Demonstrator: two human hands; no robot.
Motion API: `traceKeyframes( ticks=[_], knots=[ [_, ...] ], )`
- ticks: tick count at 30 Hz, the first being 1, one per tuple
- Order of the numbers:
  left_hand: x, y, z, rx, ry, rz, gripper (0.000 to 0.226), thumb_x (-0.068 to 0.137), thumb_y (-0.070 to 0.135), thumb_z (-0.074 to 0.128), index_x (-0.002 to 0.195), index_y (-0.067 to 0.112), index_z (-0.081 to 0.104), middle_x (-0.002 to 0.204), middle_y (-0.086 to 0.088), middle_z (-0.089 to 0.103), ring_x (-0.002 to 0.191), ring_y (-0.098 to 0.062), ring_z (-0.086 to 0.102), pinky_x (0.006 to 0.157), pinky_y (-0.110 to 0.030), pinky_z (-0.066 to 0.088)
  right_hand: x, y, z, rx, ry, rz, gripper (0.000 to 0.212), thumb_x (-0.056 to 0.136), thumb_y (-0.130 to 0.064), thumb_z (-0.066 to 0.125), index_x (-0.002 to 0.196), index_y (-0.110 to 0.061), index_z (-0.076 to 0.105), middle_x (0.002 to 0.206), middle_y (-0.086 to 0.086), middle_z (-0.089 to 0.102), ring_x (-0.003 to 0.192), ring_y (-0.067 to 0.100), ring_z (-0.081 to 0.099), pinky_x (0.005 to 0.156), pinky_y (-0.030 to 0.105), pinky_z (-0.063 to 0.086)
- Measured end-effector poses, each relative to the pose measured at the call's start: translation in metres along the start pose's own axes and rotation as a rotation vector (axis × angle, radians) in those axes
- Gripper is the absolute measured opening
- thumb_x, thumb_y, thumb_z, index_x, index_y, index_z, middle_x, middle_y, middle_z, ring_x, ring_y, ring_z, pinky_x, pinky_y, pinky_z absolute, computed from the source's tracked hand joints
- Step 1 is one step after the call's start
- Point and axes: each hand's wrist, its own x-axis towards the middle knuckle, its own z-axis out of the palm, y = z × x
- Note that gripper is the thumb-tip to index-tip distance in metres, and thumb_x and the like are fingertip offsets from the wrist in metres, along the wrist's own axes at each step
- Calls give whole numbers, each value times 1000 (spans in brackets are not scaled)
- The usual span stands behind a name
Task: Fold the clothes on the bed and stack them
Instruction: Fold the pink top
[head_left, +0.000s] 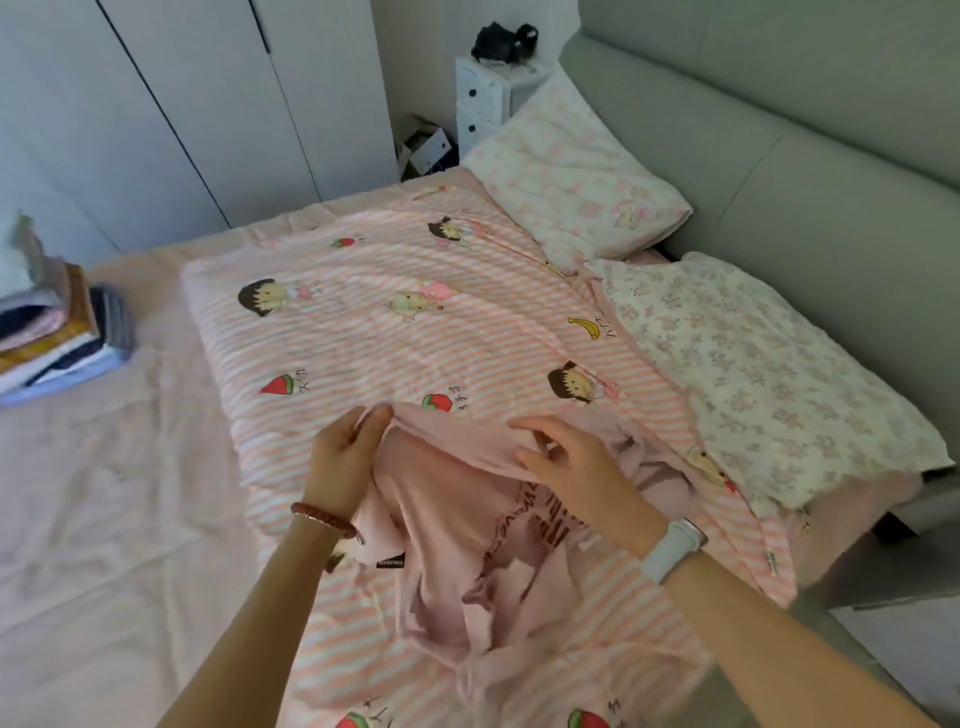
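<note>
Left hand (347, 451) and right hand (574, 467) both pinch the top edge of a crumpled pink shirt (457, 540) lying on the striped quilt (415, 322) mid-bed, folded stack (57, 332) well apart at left.

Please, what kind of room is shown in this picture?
Most likely a home bedroom. A bed with a pink striped cartoon-print quilt and floral white pillows stands against a grey padded headboard, tall white wardrobe doors line the wall, and a stack of folded clothes lies nearby.
</note>
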Motion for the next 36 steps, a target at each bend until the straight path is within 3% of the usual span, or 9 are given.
traceKeyframes(
  ticks=[3,5,7,9,18,23,27,32,36],
  knots=[
    [-10,-4,-36,-4,342,-111,37,93,23,53,57,15,46,57,6,47,59,-4,44,58,-18,36,-2,-29,19,149,137,-72,32,91,-6,54,116,-26,55,109,-19,58,101,-14,54,87,7,43],
    [-5,-18,-58,83,461,-241,38,95,24,47,63,5,46,67,-14,54,72,-30,49,66,-29,39,-7,-28,30,107,156,-56,36,93,-7,51,123,-26,50,119,-15,55,108,-14,49,89,3,38],
    [-1,-41,-75,247,383,-436,31,95,25,45,102,-3,56,114,-29,55,106,-41,50,89,-39,40,-15,-11,40,5,134,78,38,94,-8,49,130,-18,48,127,-8,52,111,-4,48,88,3,35],
    [-5,-63,-80,436,263,-561,49,94,28,47,137,6,39,141,-24,36,127,-40,38,106,-43,31,-30,17,49,-73,116,276,38,95,-9,46,132,-12,46,132,0,51,115,10,49,90,12,34],
    [-69,-143,11,596,-362,-415,37,93,16,50,129,7,49,131,-14,49,119,-27,49,100,-34,40,-118,145,94,47,128,940,36,98,-14,39,131,-3,44,128,13,50,118,28,47,87,29,37],
    [-76,-171,42,724,-491,-378,34,93,17,47,126,9,53,128,-11,54,117,-24,51,97,-27,36,-106,187,117,300,226,980,61,88,-28,54,143,-20,30,136,0,45,123,24,45,103,43,40],
    [-67,-172,53,913,-486,-207,32,92,17,46,122,12,57,125,-11,56,116,-28,48,99,-31,34,-96,186,117,235,210,955,6,91,-20,50,94,-16,50,85,-4,50,90,21,49,66,26,41],
    [-46,-133,93,811,-648,-103,34,94,16,47,127,12,53,129,-10,52,116,-24,49,99,-30,38,-107,166,72,185,384,805,18,94,-15,45,111,-14,50,94,-1,46,84,16,44,73,27,38],
    [-27,-87,133,706,-804,22,37,94,15,48,131,12,48,132,-7,50,116,-21,51,97,-23,36,-100,140,6,-1,119,736,18,92,-12,49,96,5,55,74,4,48,65,17,46,58,24,37]
  ],
)
